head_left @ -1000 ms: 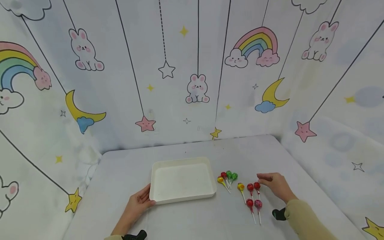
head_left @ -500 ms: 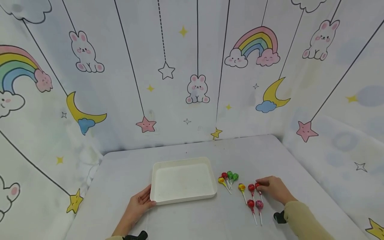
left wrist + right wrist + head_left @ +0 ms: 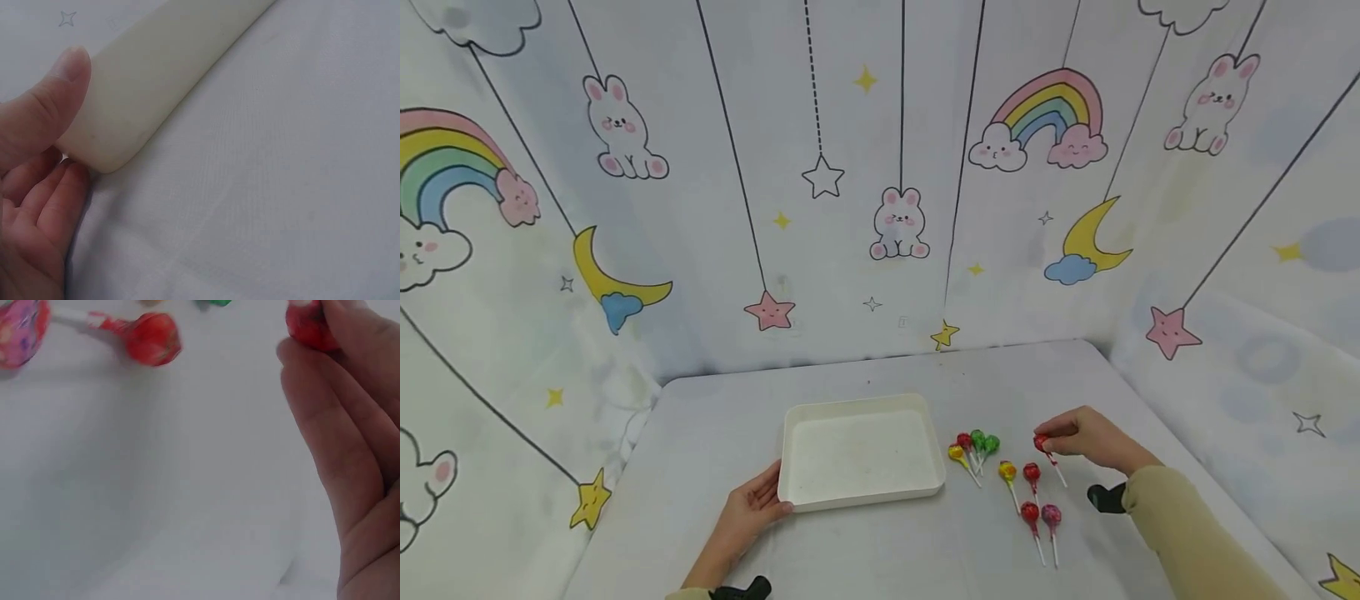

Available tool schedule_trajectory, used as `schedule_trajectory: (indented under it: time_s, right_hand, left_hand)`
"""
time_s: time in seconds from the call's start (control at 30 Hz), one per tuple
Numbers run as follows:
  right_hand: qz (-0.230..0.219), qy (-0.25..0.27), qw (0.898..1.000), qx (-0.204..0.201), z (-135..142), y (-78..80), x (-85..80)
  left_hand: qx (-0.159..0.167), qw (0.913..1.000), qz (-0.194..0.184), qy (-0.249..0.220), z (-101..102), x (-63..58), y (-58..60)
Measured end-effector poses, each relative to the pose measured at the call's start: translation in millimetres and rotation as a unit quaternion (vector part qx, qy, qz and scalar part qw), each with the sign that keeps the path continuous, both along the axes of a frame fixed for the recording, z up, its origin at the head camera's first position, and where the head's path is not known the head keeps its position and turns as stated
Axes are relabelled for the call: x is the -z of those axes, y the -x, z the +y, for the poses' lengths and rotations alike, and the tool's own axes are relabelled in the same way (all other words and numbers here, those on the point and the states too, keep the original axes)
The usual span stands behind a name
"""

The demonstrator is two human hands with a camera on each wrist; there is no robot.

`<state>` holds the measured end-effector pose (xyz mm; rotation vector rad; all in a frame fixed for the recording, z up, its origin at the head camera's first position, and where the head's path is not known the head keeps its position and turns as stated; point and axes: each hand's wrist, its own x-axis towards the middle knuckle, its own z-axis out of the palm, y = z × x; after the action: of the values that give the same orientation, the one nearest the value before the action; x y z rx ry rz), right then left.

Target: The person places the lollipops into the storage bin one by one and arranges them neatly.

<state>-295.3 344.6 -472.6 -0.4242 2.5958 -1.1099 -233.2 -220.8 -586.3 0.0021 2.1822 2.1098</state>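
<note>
In the head view, my left hand (image 3: 747, 512) grips the near left corner of a white rectangular tray (image 3: 861, 454). The left wrist view has the thumb on the tray's wall and the fingers bent at its corner. My right hand (image 3: 1097, 437) pinches a red lollipop (image 3: 1041, 442) by its wrapped head, off the table, with its white stick slanting down to the right. Just below that hand lie a yellow lollipop (image 3: 1007, 472), a red lollipop (image 3: 1032, 473), another red one and a pink lollipop (image 3: 1052, 517). The tray holds nothing.
Between the tray and those loose lollipops lies a small bunch: a yellow lollipop (image 3: 956, 452), a red lollipop (image 3: 964, 440) and green lollipops (image 3: 991, 444), sticks together. A white cloth covers the table (image 3: 865, 554). Patterned curtains (image 3: 850, 267) rise behind and at both sides.
My right hand has closed its fingers on the red lollipop and raised it up and away from the row. My left hand and the tray stay where they were.
</note>
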Motion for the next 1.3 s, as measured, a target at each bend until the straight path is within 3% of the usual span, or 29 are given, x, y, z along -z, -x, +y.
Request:
schedule_trajectory:
  time_s: [0.13, 0.27, 0.6, 0.8, 1.07, 1.3]
  right_hand:
    - [-0.009, 0.004, 0.999, -0.043, -27, 15.0, -16.4]
    - [-0.012, -0.010, 0.998, -0.062, -56, 30.9, -26.3]
    - [-0.024, 0.014, 0.997, -0.073, -142, 74.3, -22.6]
    - [-0.018, 0.041, 0.997, -0.066, -217, 85.9, -9.9]
    - [0.000, 0.043, 0.998, -0.049, -314, 88.2, 27.7]
    - [0.075, 0.002, 0.996, -0.048, -376, 87.8, 61.9]
  left_hand:
    - [-0.001, 1.0000, 0.005, -0.002, -7, -0.7, -2.8]
    - [0.001, 0.9999, 0.015, -0.003, -11, -1.2, -5.3]
    - [0.029, 0.9991, 0.030, -0.001, -13, 1.6, -5.4]
    - [0.036, 0.9987, 0.036, -0.004, -10, 1.8, -3.7]
    - [0.042, 0.9985, 0.033, -0.012, -10, 1.8, -2.1]
    - [0.058, 0.9972, 0.045, -0.019, -9, 5.0, -0.5]
